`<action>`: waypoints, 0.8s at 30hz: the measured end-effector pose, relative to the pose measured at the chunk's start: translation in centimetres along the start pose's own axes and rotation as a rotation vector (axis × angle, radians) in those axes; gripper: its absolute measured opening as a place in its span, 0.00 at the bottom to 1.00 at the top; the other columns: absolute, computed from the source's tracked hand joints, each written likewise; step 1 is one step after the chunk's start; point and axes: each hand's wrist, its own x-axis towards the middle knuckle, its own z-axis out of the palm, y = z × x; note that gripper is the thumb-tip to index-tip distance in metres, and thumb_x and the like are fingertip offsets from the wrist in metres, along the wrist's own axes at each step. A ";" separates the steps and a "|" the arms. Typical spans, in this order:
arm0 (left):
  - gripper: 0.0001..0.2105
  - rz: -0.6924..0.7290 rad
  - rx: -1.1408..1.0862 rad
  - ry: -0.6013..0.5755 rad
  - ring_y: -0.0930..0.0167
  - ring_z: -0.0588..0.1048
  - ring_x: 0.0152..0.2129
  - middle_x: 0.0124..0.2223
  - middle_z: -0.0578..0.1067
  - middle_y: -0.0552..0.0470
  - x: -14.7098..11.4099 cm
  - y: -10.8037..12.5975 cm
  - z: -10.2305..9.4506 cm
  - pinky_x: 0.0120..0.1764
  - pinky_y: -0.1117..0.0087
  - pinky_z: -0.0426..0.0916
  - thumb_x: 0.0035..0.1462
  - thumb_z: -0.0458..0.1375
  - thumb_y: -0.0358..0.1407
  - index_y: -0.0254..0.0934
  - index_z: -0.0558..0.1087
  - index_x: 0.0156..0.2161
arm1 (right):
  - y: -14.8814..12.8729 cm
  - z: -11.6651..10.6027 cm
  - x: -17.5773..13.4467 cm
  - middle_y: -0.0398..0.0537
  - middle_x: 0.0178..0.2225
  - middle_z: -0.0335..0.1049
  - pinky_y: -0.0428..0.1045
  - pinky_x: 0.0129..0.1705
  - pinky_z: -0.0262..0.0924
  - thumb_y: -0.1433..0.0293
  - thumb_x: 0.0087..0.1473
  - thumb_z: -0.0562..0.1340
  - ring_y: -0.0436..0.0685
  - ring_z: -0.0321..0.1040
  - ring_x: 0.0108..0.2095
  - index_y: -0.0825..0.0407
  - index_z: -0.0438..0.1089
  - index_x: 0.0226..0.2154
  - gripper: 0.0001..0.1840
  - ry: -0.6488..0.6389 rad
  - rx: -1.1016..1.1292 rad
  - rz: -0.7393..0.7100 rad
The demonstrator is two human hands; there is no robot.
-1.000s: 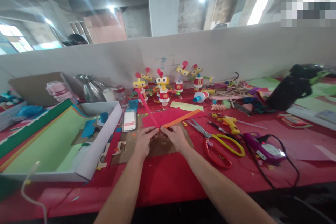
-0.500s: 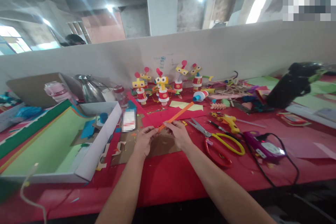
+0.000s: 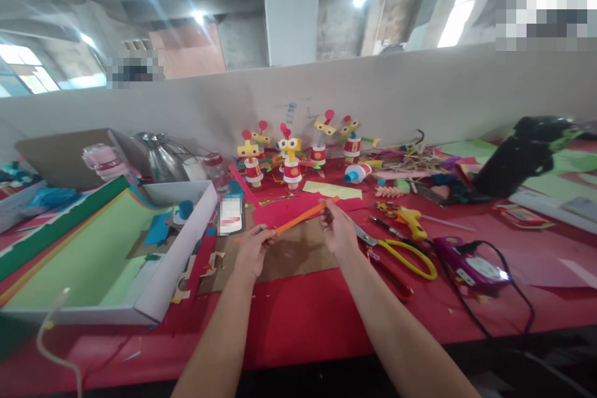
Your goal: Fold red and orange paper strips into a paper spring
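A narrow orange paper strip (image 3: 301, 217) stretches slantwise between my hands, its right end higher. My left hand (image 3: 254, 249) pinches the lower left end. Near the far end, my right hand (image 3: 339, 230) has its fingers closed on the strip. Underneath lie a brown cardboard sheet (image 3: 293, 255) and a piece of red paper (image 3: 270, 210). Scissors with one yellow and one red handle (image 3: 408, 255) rest just right of my right hand, their blades partly hidden by it.
Paper-cup figures (image 3: 292, 168) stand at the back by the partition. At left is an open box of coloured paper (image 3: 172, 280). A yellow glue gun (image 3: 410, 221), a purple power strip (image 3: 473, 267) with a black cord and a black flask (image 3: 510, 155) are on the right.
My right hand has moved right and slightly up along the orange strip, away from my left hand. The strip's free far end now reaches only just past my right fingers.
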 end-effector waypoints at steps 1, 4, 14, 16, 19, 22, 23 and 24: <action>0.12 0.002 -0.010 0.008 0.79 0.68 0.18 0.21 0.71 0.58 0.0 0.0 0.0 0.23 0.78 0.60 0.31 0.67 0.28 0.34 0.68 0.24 | 0.2 0.1 -0.1 0.40 0.21 0.67 0.42 0.18 0.50 0.61 0.38 0.69 0.44 0.59 0.19 0.52 0.71 0.27 0.14 0.006 0.022 -0.010; 0.13 0.015 -0.036 0.018 0.77 0.71 0.21 0.22 0.71 0.58 0.0 -0.4 0.3 0.26 0.78 0.62 0.32 0.67 0.29 0.34 0.68 0.25 | 1.4 0.7 -1.4 0.41 0.26 0.70 0.42 0.18 0.51 0.58 0.39 0.67 0.46 0.62 0.21 0.49 0.70 0.32 0.17 -0.110 -0.079 0.081; 0.10 0.005 -0.098 -0.049 0.74 0.74 0.25 0.25 0.75 0.55 -0.9 -1.2 1.7 0.36 0.72 0.66 0.34 0.67 0.30 0.34 0.70 0.24 | 3.6 1.3 -3.6 0.41 0.21 0.68 0.44 0.23 0.51 0.58 0.41 0.65 0.48 0.58 0.21 0.53 0.73 0.25 0.14 -0.489 -0.600 0.024; 0.11 0.005 -0.077 -0.051 0.73 0.75 0.27 0.27 0.77 0.53 -0.9 -1.1 1.8 0.37 0.71 0.67 0.34 0.67 0.30 0.34 0.73 0.27 | 3.3 1.1 -3.3 0.40 0.21 0.67 0.45 0.23 0.51 0.58 0.41 0.65 0.48 0.57 0.20 0.53 0.74 0.25 0.14 -0.481 -0.629 0.019; 0.13 0.019 -0.023 -0.066 0.71 0.75 0.27 0.29 0.78 0.50 -0.7 -1.4 1.5 0.35 0.70 0.67 0.34 0.68 0.31 0.33 0.75 0.30 | 3.3 0.9 -3.1 0.41 0.21 0.68 0.45 0.24 0.51 0.60 0.40 0.65 0.48 0.56 0.20 0.53 0.75 0.24 0.13 -0.467 -0.643 0.019; 0.13 0.027 0.012 -0.078 0.69 0.76 0.26 0.27 0.78 0.49 -0.5 -1.7 1.2 0.34 0.69 0.68 0.34 0.68 0.33 0.32 0.75 0.30 | 3.4 0.8 -3.1 0.41 0.19 0.67 0.46 0.26 0.52 0.61 0.39 0.66 0.48 0.58 0.21 0.53 0.74 0.22 0.11 -0.469 -0.584 0.051; 0.14 0.024 0.012 -0.084 0.69 0.76 0.26 0.27 0.78 0.49 -0.4 -1.7 1.2 0.34 0.69 0.69 0.34 0.68 0.32 0.32 0.76 0.30 | 3.5 0.8 -3.1 0.41 0.19 0.67 0.46 0.26 0.52 0.61 0.39 0.66 0.48 0.58 0.21 0.53 0.74 0.21 0.11 -0.469 -0.551 0.076; 0.15 0.020 0.005 -0.090 0.68 0.76 0.27 0.27 0.78 0.49 -0.5 -1.8 1.3 0.35 0.68 0.69 0.33 0.68 0.32 0.32 0.76 0.31 | 3.5 0.7 -3.1 0.41 0.18 0.66 0.46 0.27 0.52 0.61 0.39 0.66 0.48 0.58 0.22 0.53 0.74 0.21 0.11 -0.466 -0.515 0.104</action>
